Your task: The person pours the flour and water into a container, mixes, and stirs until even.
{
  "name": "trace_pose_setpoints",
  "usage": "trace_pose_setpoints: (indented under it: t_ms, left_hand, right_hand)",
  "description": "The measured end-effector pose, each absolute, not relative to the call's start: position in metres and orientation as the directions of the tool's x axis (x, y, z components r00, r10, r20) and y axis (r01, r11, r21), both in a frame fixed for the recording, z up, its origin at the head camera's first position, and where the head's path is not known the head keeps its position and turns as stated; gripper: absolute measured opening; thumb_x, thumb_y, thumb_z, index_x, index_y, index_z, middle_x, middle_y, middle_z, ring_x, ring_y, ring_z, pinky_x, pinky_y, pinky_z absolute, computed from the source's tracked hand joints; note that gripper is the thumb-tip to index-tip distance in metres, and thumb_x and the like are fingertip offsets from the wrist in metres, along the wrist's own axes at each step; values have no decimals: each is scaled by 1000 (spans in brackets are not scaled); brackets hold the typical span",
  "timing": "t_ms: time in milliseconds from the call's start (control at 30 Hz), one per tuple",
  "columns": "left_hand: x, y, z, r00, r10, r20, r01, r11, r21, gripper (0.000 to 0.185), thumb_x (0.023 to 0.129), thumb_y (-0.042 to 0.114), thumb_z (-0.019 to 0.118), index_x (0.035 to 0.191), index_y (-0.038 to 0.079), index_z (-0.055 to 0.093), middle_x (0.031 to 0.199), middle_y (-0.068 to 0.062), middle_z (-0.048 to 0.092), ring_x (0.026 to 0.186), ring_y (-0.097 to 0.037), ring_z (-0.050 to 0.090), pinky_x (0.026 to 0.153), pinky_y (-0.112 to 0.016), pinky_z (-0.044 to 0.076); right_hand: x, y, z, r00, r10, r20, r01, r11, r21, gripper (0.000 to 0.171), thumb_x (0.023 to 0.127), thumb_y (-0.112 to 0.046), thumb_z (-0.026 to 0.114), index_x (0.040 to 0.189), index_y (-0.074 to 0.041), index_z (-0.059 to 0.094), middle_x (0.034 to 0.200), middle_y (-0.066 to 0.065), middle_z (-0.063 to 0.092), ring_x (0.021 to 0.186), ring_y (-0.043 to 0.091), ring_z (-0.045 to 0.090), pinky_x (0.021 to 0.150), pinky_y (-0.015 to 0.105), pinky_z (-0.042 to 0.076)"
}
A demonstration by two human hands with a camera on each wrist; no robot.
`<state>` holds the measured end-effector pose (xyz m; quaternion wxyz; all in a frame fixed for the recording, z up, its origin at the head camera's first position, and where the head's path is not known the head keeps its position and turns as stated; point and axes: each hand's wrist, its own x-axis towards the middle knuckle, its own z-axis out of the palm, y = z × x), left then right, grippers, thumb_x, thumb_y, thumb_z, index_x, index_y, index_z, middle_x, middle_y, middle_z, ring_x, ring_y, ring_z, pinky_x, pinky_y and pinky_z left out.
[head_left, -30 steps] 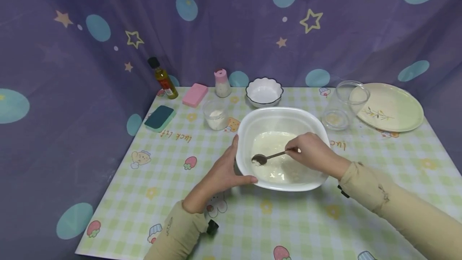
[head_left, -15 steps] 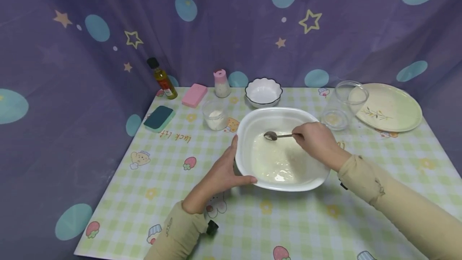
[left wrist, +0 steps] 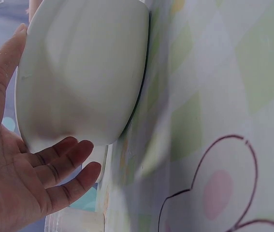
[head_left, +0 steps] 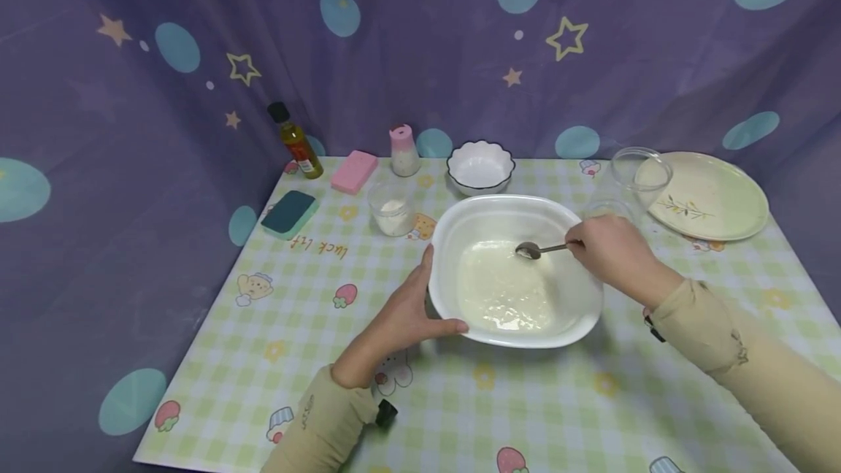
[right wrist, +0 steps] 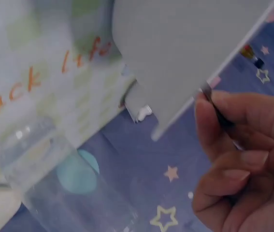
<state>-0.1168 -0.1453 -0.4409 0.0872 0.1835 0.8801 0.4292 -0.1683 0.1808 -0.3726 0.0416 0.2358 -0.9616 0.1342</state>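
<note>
White plastic basin (head_left: 453, 228) at mid-table, pale batter (head_left: 502, 290) pooled inside. Left hand (head_left: 402, 316) cupped against near-left wall, fingers lightly curved, thumb on rim. Right hand (head_left: 607, 248) pinching metal spoon (head_left: 540, 249) handle at right rim. Long axis near level, bowl end pointing left. Advised: brace basin, stir low, avoid splashing
</note>
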Motion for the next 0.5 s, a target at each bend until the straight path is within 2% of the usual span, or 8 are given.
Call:
trace_pose_setpoints:
  t_ms: [200, 400, 500]
  left_hand:
    - [-116, -145, -439, -920, 392, -3, 240, 571, 785, 132, 68, 52, 86, 157, 24, -7, 162, 5, 11, 145, -16, 19, 113, -46, 25]
    - [-116, -145, -439, -921, 390, -10, 235, 576, 783, 132, 68, 52, 86, 158, 22, -6, 162, 7, 10, 145, -14, 18, 114, -45, 24]
    - [-117, -145, -440, -919, 395, -8, 239, 573, 783, 132, 68, 51, 86, 158, 23, -7, 162, 8, 8, 145, -11, 17, 114, -43, 23]
  right_hand:
    - [-163, 192, -358, -860, -510, 20, -499, 831, -245, 19, 83, 0, 69, 70, -14, 72, 66, -4, 61, 60, 14, 47, 59, 34, 42]
    - [-159, 192, -355, -829, -549, -104, -494, 807, -325, 18, 83, -3, 70, 71, -16, 73, 65, -10, 61, 60, 10, 47, 59, 31, 42]
    - [-157, 189, -358, -812, -571, -124, -498, 787, -363, 15, 83, -6, 72, 72, -16, 74, 65, -12, 61, 60, 8, 49, 59, 29, 44]
